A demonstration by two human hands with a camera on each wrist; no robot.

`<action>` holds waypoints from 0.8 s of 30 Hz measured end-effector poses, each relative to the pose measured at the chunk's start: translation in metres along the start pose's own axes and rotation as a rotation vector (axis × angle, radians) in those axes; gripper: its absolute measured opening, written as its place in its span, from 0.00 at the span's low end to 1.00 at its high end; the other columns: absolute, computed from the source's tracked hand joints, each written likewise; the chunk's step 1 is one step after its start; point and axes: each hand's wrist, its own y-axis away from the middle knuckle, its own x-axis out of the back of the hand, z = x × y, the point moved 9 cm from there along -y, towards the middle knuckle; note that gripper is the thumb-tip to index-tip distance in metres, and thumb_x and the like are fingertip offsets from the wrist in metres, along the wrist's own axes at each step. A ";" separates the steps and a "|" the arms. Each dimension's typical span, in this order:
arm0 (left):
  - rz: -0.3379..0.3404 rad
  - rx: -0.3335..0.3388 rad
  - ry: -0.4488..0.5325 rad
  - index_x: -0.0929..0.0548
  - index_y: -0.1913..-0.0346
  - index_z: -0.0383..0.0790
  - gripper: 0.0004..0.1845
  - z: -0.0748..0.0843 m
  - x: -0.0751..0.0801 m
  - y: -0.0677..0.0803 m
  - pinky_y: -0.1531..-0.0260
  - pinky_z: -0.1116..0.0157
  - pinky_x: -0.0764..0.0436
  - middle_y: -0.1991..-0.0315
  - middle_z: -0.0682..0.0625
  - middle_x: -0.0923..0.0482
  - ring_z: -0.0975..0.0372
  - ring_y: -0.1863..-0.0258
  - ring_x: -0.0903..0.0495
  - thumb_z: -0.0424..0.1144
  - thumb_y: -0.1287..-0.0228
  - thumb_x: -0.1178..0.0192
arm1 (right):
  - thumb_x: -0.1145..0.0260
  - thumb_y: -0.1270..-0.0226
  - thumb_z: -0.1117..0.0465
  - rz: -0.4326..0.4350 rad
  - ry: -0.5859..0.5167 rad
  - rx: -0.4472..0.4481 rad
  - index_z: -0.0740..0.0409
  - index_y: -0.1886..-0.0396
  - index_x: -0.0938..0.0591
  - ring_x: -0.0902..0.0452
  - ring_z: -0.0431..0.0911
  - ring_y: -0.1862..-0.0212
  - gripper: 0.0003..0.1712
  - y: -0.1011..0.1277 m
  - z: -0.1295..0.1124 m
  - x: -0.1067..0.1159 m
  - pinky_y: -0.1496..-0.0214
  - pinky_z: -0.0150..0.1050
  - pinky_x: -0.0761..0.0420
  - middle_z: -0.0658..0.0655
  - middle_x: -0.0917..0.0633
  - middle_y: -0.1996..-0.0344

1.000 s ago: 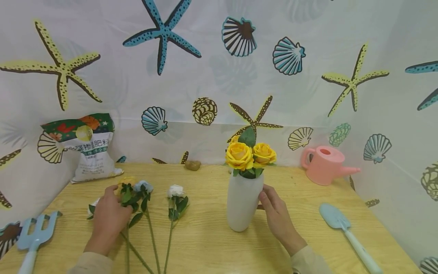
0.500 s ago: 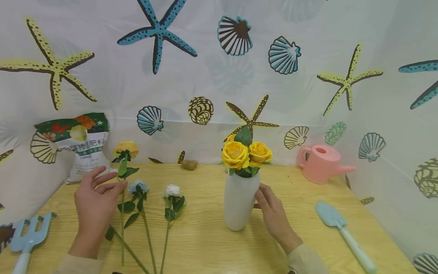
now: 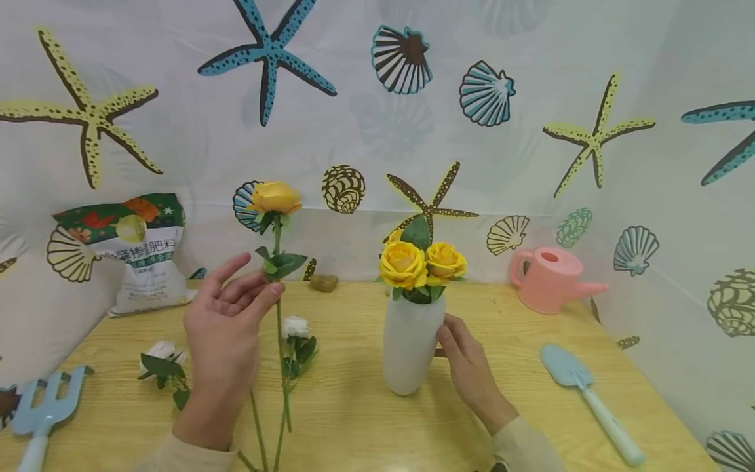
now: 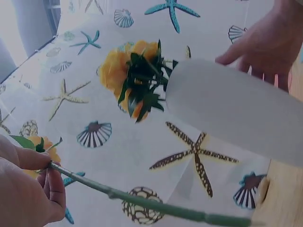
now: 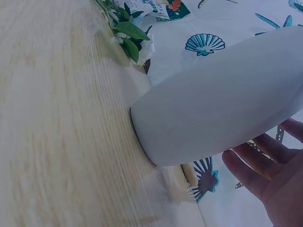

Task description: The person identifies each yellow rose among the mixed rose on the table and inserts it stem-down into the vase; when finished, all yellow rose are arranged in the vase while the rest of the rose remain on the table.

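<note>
My left hand (image 3: pixel 221 341) pinches the green stem of a yellow rose (image 3: pixel 276 198) between thumb and fingertips, just under its leaves. The rose stands upright above the table, left of the vase. In the left wrist view its stem (image 4: pixel 142 202) runs from the fingertips toward the lower right. A white vase (image 3: pixel 413 341) holds several yellow roses (image 3: pixel 404 265) and stands on the table. My right hand (image 3: pixel 472 377) rests against the vase's right side with fairly straight fingers, seen also in the right wrist view beside the vase (image 5: pixel 213 109).
White roses (image 3: pixel 296 326) lie at the left; the blue flower's head is hidden behind my left hand. Around them are a fertilizer bag (image 3: pixel 150 262), a blue hand fork (image 3: pixel 50 410), a blue trowel (image 3: pixel 590 400), a pink watering can (image 3: pixel 548 280) and a small brown stone (image 3: pixel 324 283).
My left hand has picked the yellow rose up off the table, raised it upright and carried it right toward the vase. The right hand has stayed at the vase.
</note>
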 end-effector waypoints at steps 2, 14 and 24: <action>-0.032 -0.040 0.029 0.22 0.41 0.37 0.27 0.002 -0.018 0.006 0.57 0.69 0.14 0.65 0.52 0.13 0.63 0.65 0.14 0.15 0.42 0.36 | 0.55 0.16 0.55 -0.001 -0.003 -0.002 0.62 0.32 0.29 0.21 0.59 0.40 0.23 0.000 0.001 0.000 0.49 0.36 0.16 0.65 0.19 0.39; -0.149 -0.224 0.218 0.20 0.43 0.33 0.24 0.014 -0.090 0.030 0.53 0.66 0.14 0.59 0.48 0.14 0.60 0.61 0.13 0.14 0.41 0.39 | 0.55 0.15 0.54 -0.009 0.003 -0.017 0.61 0.31 0.29 0.21 0.58 0.40 0.23 -0.001 0.004 -0.001 0.45 0.50 0.16 0.64 0.18 0.40; -0.237 -0.323 0.343 0.16 0.49 0.34 0.17 0.029 -0.113 0.037 0.48 0.61 0.15 0.55 0.48 0.15 0.58 0.60 0.12 0.18 0.40 0.36 | 0.54 0.16 0.55 -0.002 -0.002 -0.013 0.61 0.32 0.28 0.21 0.58 0.41 0.22 -0.001 0.002 0.000 0.46 0.48 0.15 0.64 0.18 0.41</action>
